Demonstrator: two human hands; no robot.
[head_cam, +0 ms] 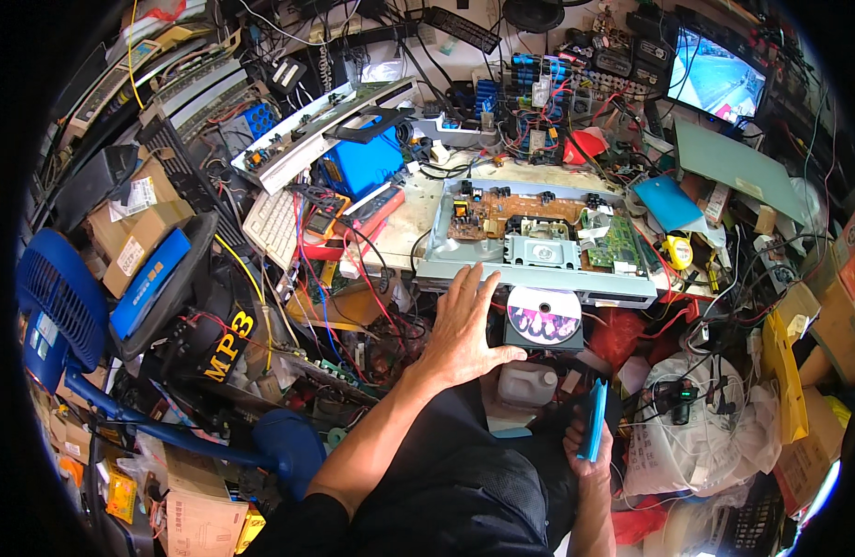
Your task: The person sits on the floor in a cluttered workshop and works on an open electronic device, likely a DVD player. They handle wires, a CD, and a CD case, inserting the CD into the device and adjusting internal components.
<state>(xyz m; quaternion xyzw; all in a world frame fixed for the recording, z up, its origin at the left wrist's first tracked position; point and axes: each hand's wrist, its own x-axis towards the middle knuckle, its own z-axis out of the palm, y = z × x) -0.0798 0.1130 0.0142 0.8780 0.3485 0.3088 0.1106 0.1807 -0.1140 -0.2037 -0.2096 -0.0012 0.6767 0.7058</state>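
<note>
An opened disc player (462, 237) lies on the workbench, its brown and green circuit boards bare. From its front the disc tray (573, 344) sticks out toward me, carrying a printed disc (544, 317). My left hand (462, 334) is spread at the player's front edge, fingertips by the front panel and thumb beside the tray; it holds nothing, and whether the fingertips touch is unclear. Low in front of my lap, my right hand (586, 445) grips a thin light-blue case (596, 421), held on edge. The disc drive (544, 250) sits mid-chassis behind the tray.
Left stand a blue fan (61, 299), a beige keyboard (270, 226) and a multimeter (326, 217) with leads. A second opened chassis (330, 125) leans behind. Right are a yellow tape measure (677, 250), a white sack (678, 445) and a lit monitor (718, 73). A plastic jug (527, 383) stands below the tray.
</note>
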